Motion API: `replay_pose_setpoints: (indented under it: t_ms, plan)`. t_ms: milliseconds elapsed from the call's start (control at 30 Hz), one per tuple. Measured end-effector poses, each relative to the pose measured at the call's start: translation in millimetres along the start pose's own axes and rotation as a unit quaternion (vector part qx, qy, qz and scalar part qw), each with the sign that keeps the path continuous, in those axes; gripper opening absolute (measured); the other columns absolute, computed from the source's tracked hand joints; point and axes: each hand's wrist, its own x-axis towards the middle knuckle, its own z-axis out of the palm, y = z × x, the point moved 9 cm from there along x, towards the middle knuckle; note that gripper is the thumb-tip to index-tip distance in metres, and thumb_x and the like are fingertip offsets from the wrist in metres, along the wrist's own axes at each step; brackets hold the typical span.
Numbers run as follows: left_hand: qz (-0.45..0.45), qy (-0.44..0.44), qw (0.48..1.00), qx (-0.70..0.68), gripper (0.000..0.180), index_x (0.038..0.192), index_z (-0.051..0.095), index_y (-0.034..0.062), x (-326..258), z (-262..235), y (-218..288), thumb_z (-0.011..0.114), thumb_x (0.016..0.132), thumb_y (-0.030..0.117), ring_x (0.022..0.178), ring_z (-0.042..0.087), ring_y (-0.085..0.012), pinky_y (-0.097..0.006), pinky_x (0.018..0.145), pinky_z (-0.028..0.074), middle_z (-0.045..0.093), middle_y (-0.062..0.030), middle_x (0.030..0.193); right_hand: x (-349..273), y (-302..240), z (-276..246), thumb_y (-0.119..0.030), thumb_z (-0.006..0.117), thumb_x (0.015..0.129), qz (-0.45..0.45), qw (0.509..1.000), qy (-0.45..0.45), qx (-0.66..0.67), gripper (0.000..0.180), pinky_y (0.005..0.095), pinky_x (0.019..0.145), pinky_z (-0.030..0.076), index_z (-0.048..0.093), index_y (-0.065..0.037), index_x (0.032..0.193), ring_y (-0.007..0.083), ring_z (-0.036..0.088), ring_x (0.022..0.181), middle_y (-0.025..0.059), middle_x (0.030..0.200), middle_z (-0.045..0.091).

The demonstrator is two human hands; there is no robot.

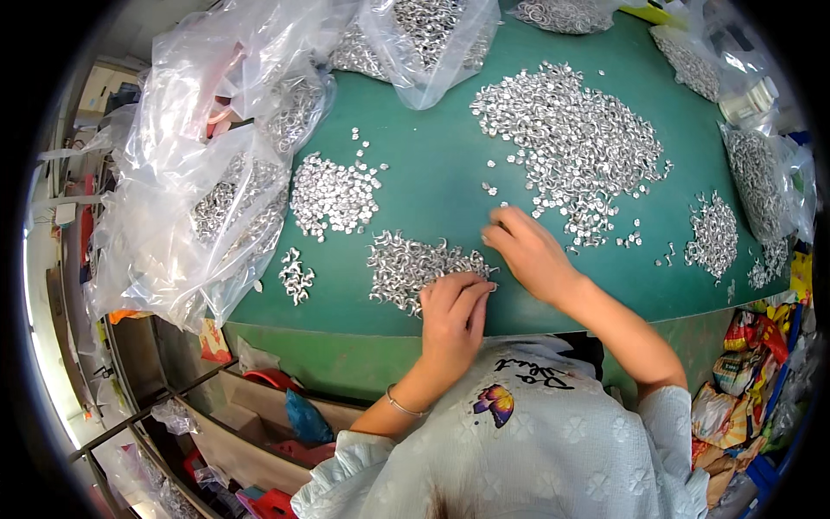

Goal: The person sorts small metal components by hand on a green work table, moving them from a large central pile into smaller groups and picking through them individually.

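Note:
My left hand [453, 313] rests at the right end of a pile of small curved silver metal pieces [411, 270] near the table's front edge. Its fingers are pinched together, with a bit of silver metal showing at their tips. My right hand [538, 259] hovers over the green tabletop [424, 186], just left of the lower end of a large heap of small silver pieces [571, 138]. Thumb and forefinger are closed together there; whatever they hold is too small to make out. Left of centre lies a pile of small rounded silver pieces [333, 195].
A small cluster of curved pieces [296, 277] lies at the left, another pile [712, 235] at the right. Clear plastic bags [194, 199] of metal pieces line the left and far sides. More bags [756, 182] and a white bottle [749, 102] stand at the right edge.

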Motion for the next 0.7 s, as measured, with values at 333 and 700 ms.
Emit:
replay_pose_setpoints:
  t_ms: [333,700]
  plan:
    - [0.017,0.011,1.000,-0.016,0.022,0.099,0.067,0.0043,4,-4,-3,0.069,0.079,-0.004,0.090,0.060,-0.0236,-0.035,0.079,0.040,0.063,-0.0069,0.098,89,11,-3,-0.006,0.064,0.079,-0.029,0.986,0.083,-0.139,0.023,0.0369,0.089,0.042,0.063,-0.003,0.101,0.0288,0.052,0.104,0.0116,0.110,0.056]
    - [-0.063,-0.177,0.962,-0.199,0.016,0.101,0.069,-0.0006,88,34,-3,0.067,0.085,-0.001,0.081,0.065,-0.0141,-0.027,0.073,0.051,0.068,-0.0071,0.089,-50,18,-103,-0.006,0.070,0.083,0.168,0.984,0.059,-0.019,0.019,0.0399,0.090,0.045,0.065,-0.001,0.101,0.0330,0.057,0.098,0.0125,0.103,0.061]
